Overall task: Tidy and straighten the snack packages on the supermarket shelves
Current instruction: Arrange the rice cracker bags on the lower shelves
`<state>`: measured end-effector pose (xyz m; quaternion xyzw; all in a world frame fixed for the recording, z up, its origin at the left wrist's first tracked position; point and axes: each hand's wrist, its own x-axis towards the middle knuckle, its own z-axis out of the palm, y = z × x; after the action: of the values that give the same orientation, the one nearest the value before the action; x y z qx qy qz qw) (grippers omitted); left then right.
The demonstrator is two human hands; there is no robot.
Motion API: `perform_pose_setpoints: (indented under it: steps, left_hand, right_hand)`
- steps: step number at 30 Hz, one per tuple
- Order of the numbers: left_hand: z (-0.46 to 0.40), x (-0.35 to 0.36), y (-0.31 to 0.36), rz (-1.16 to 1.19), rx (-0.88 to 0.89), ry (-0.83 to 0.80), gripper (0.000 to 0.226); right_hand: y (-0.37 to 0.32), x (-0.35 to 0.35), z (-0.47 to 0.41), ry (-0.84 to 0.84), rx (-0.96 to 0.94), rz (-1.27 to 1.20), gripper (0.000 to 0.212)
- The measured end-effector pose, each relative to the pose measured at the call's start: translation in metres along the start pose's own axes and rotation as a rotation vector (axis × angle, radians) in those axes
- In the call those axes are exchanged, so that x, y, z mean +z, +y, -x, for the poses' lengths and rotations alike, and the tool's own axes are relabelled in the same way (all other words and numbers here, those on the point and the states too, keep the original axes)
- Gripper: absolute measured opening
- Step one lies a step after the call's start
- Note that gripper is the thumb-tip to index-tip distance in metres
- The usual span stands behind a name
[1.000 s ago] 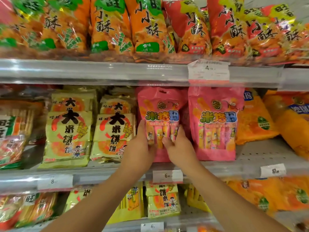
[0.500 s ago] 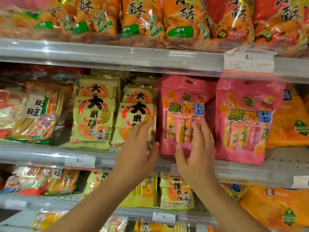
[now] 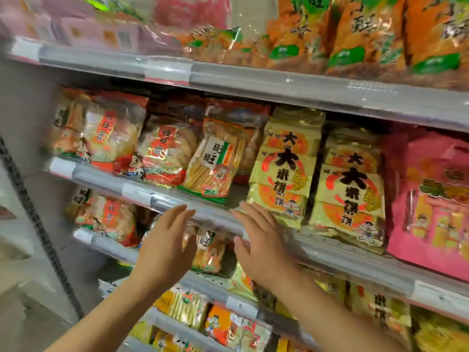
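My left hand (image 3: 165,247) and my right hand (image 3: 261,240) hover with straight, spread fingers in front of the middle shelf's rail (image 3: 215,217), holding nothing. Just above the hands a clear bag of yellow cracker sticks (image 3: 215,163) leans tilted, its base at the shelf edge. To its right two yellow rice-cracker packs (image 3: 286,168) (image 3: 350,196) stand upright. My right fingertips lie close below the first yellow pack. A pink snack bag (image 3: 436,204) stands at the far right. Red-and-clear rice-cracker bags (image 3: 165,153) fill the shelf's left part.
Orange bags (image 3: 360,34) line the top shelf, with pink packs (image 3: 96,29) to their left. Lower shelves hold more cracker bags (image 3: 111,219) and small yellow and orange packs (image 3: 220,323). The shelf unit's grey side post (image 3: 25,138) and floor lie at the left.
The view has swung left along the shelf. Both hands have left the pink bag and moved left, now hovering before the rail below the cracker-stick bag and yellow packs.
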<state>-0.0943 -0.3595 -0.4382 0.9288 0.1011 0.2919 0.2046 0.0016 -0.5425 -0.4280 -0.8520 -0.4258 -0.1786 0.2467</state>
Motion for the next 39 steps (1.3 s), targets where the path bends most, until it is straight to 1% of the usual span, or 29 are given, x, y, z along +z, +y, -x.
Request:
perform_pose_setpoints:
  steps: [5,8,10,14,16,18,19,21,24,26,27,28,29,31,32,34,37,39]
  left_hand:
    - [-0.016,-0.035,-0.081,-0.005,-0.010,-0.025,0.062]
    - [-0.035,-0.047,-0.113,-0.084,0.014,-0.053,0.066]
    - [-0.049,-0.050,-0.126,-0.119,0.049,-0.069,0.066]
    - [-0.069,-0.043,-0.140,-0.214,0.088,-0.145,0.071]
    - [-0.074,-0.038,-0.147,-0.245,0.110,-0.148,0.068]
    - [-0.079,-0.035,-0.155,-0.256,0.145,-0.127,0.064]
    - [-0.083,-0.034,-0.159,-0.268,0.175,-0.099,0.060]
    - [-0.092,-0.033,-0.166,-0.289,0.252,-0.024,0.051]
    - [-0.104,-0.032,-0.175,-0.287,0.359,0.081,0.042]
    - [-0.111,-0.032,-0.177,-0.265,0.391,0.110,0.034]
    - [-0.114,-0.033,-0.177,-0.254,0.400,0.117,0.030]
    - [-0.117,-0.033,-0.177,-0.243,0.411,0.122,0.027]
    - [-0.120,-0.033,-0.177,-0.226,0.430,0.130,0.024]
    - [-0.127,-0.032,-0.181,-0.166,0.494,0.156,0.022]
    - [-0.131,-0.031,-0.185,-0.124,0.530,0.168,0.021]
    - [-0.138,-0.030,-0.191,-0.040,0.593,0.178,0.018]
    - [-0.145,-0.033,-0.198,0.034,0.668,0.150,0.014]
    - [-0.147,-0.040,-0.204,0.093,0.708,0.110,0.013]
  right_hand:
    - [-0.027,0.044,-0.023,-0.066,0.163,0.281,0.066]
    - [-0.029,0.047,-0.021,-0.036,0.204,0.390,0.064]
    - [-0.031,0.047,-0.021,0.016,0.233,0.406,0.060]
    - [-0.038,0.050,-0.023,0.019,0.292,0.404,0.056]
    - [-0.041,0.049,-0.025,0.051,0.331,0.378,0.052]
    - [-0.043,0.046,-0.034,0.061,0.390,0.312,0.050]
    - [-0.044,0.042,-0.041,0.050,0.432,0.255,0.053]
    - [-0.046,0.034,-0.062,0.036,0.536,0.061,0.069]
    - [-0.046,0.029,-0.101,0.087,0.679,-0.282,0.089]
    - [-0.041,0.030,-0.120,0.103,0.769,-0.411,0.096]
    - [-0.039,0.031,-0.127,0.113,0.811,-0.466,0.096]
    - [-0.037,0.032,-0.132,0.127,0.857,-0.515,0.093]
    - [-0.036,0.032,-0.135,0.135,0.893,-0.557,0.082]
    - [-0.036,0.033,-0.140,0.154,0.910,-0.607,0.045]
    - [-0.036,0.034,-0.141,0.176,0.900,-0.624,0.035]
    - [-0.037,0.037,-0.141,0.233,0.885,-0.621,0.033]
    - [-0.049,0.037,-0.142,0.366,0.874,-0.580,0.041]
    - [-0.064,0.031,-0.144,0.433,0.854,-0.581,0.038]
